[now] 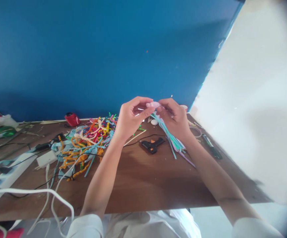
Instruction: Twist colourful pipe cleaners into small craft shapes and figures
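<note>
Above the far part of the desk, my left hand (pixel 134 117) and my right hand (pixel 174 115) meet around a small pale pink fuzzy piece (pixel 153 104) that looks like wound pipe cleaner. The fingertips of both hands pinch it from either side. Below my right hand runs a bundle of turquoise and lilac pipe cleaners (pixel 169 134); its upper end is partly hidden, and I cannot tell whether it touches the hand. A black glue gun (pixel 151 145) lies on the desk under my hands. Behind it is a white round piece (pixel 154 122).
The brown desk (pixel 138 185) backs onto a blue wall. To the left lies a tangled heap of coloured pipe cleaners (pixel 91 140), with a red can-like object (pixel 72 119) behind. A white power strip (pixel 12 175) and cables occupy the left edge. A dark marker (pixel 211 146) lies right.
</note>
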Motion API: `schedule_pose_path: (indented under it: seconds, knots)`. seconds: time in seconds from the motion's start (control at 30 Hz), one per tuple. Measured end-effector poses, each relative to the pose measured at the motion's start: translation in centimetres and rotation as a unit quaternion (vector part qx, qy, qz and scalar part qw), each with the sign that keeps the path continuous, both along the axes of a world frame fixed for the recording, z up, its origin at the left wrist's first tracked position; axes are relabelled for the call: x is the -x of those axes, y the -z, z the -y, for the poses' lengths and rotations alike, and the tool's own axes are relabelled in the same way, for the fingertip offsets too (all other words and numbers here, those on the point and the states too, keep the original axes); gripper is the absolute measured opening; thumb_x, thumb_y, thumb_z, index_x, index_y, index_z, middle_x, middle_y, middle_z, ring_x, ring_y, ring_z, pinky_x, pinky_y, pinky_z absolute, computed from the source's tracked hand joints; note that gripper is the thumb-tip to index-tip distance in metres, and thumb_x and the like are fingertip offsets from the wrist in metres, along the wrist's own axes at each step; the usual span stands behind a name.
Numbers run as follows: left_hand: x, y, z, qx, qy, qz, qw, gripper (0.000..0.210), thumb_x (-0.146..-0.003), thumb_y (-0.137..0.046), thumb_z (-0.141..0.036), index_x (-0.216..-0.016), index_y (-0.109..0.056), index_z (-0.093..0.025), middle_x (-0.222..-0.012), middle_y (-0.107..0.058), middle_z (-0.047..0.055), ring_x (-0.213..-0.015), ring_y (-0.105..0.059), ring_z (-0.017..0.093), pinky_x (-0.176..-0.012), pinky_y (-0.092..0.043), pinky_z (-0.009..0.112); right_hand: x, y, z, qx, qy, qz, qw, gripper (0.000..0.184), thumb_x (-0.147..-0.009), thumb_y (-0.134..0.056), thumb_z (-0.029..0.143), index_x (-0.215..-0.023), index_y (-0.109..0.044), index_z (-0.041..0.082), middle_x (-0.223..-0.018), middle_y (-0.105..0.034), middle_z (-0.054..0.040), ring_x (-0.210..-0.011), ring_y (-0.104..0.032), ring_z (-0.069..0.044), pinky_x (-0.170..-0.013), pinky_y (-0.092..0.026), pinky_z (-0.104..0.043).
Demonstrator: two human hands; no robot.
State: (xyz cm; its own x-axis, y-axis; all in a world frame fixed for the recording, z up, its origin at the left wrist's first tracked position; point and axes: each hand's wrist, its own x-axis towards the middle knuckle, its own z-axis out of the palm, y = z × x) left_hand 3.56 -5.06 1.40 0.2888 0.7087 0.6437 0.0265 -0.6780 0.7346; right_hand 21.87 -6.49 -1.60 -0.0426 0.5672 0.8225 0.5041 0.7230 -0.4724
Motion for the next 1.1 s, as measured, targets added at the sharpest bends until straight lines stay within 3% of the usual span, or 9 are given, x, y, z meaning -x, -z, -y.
schedule_pose_path:
  seconds: [0.23,0.53,0.8,0.97,1.1]
  knots:
    - [0.3,0.1,-0.3,-0.014,-0.009,-0.018,1.0,0.031,-0.082,-0.076,-0.045,-0.097,-0.076,-0.017,-0.091,-0.075,0.007,-0.078,-0.068,0.014,-0.068,-0.054,0.024,-0.4,-0.3,0.0,-0.09,0.034,0.084,0.992,0.02,-0.098,-0.057,0.03,-0.106,-0.072,0.021,-0.083,-0.07,-0.002,-0.067,-0.057,-0.012,-0.063,-0.043,-0.026]
    - [0.6,0.1,-0.3,-0.02,-0.002,-0.064,0.998,0.032,-0.082,-0.075,-0.046,-0.095,-0.077,-0.018,-0.09,-0.077,0.006,-0.079,-0.07,0.016,-0.071,-0.056,0.025,-2.0,-0.5,0.0,-0.098,0.006,0.153,0.983,0.021,-0.097,-0.058,0.026,-0.11,-0.074,0.025,-0.083,-0.067,-0.0033,-0.07,-0.058,-0.014,-0.065,-0.044,-0.027]
    - [0.3,0.5,-0.9,-0.018,0.027,-0.025,0.999,0.031,-0.08,-0.078,-0.025,-0.11,-0.071,-0.02,-0.098,-0.076,0.004,-0.089,-0.072,0.017,-0.08,-0.059,0.028,-1.3,-0.5,-0.2,-0.065,0.027,0.082,0.994,0.02,-0.098,-0.056,0.029,-0.112,-0.069,0.023,-0.091,-0.073,-0.0016,-0.064,-0.057,-0.012,-0.063,-0.044,-0.027]
    - [-0.3,0.7,-0.8,-0.019,0.013,0.022,0.999,0.021,-0.083,-0.076,-0.032,-0.098,-0.071,-0.018,-0.089,-0.076,0.003,-0.079,-0.071,0.013,-0.069,-0.056,0.022,-0.7,-0.6,0.1,-0.094,0.037,0.08,0.992,0.019,-0.099,-0.054,0.028,-0.113,-0.066,0.024,-0.095,-0.072,-0.0033,-0.074,-0.061,-0.015,-0.067,-0.047,-0.029]
    - [-0.7,0.8,-0.6,-0.01,0.021,0.032,0.999,0.022,-0.086,-0.073,-0.037,-0.097,-0.073,-0.018,-0.091,-0.076,0.004,-0.08,-0.071,0.014,-0.072,-0.056,0.023,-0.3,-0.6,0.3,-0.128,0.041,0.064,0.989,0.018,-0.098,-0.056,0.026,-0.114,-0.064,0.026,-0.099,-0.069,-0.0049,-0.084,-0.063,-0.017,-0.072,-0.05,-0.032]
